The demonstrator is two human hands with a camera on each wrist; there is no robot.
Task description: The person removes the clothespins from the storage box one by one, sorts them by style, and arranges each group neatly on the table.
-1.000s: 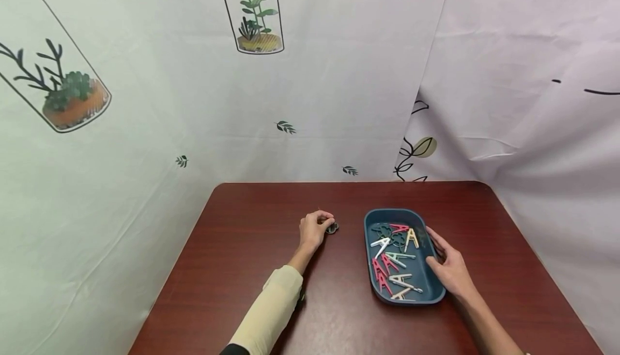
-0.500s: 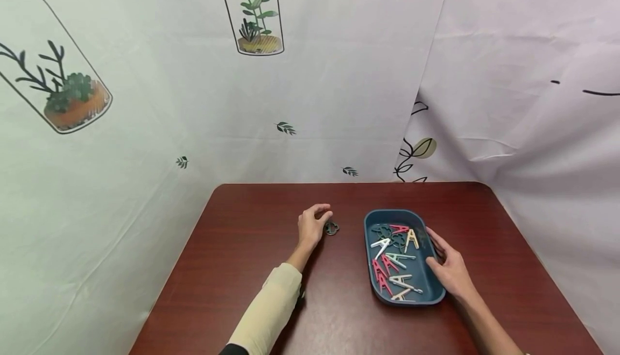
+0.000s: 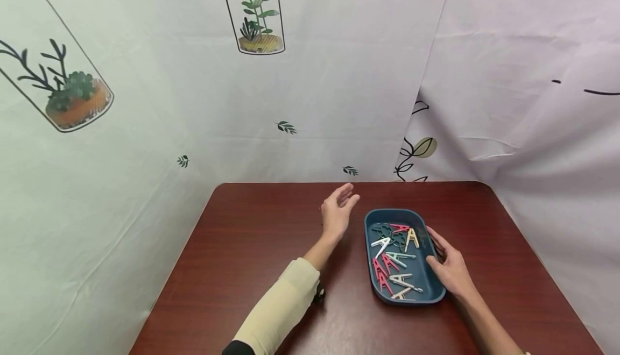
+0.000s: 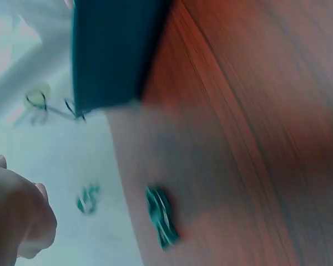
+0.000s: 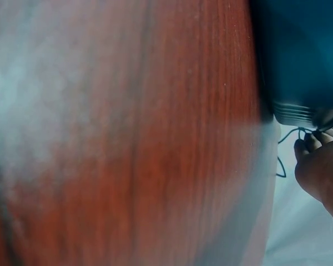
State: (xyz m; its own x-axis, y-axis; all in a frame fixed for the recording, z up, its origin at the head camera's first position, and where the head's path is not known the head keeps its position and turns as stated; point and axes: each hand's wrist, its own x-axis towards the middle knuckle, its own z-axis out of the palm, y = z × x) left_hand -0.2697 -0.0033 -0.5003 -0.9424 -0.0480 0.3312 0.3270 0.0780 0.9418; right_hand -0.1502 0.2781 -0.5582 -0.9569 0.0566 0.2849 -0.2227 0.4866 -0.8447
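Observation:
My left hand hovers left of the blue tray, its fingers loosely extended and holding nothing. Below it on the table lies a small dark green piece, seen in the left wrist view; the hand and forearm hide it from the head view. With the thumb at the rim and the fingers along the outer wall, my right hand grips the tray's right side. Inside the tray are several clothespins, among them a white one, a yellow one and a pink one, plus dark green lobed pieces.
The reddish-brown wooden table has rounded far corners. Behind and beside it hangs a pale cloth printed with plants.
My left hand has let go of the dark green piece, leaving it on the table. It has lifted away toward the far right, fingers spreading. The right hand and tray stay put.

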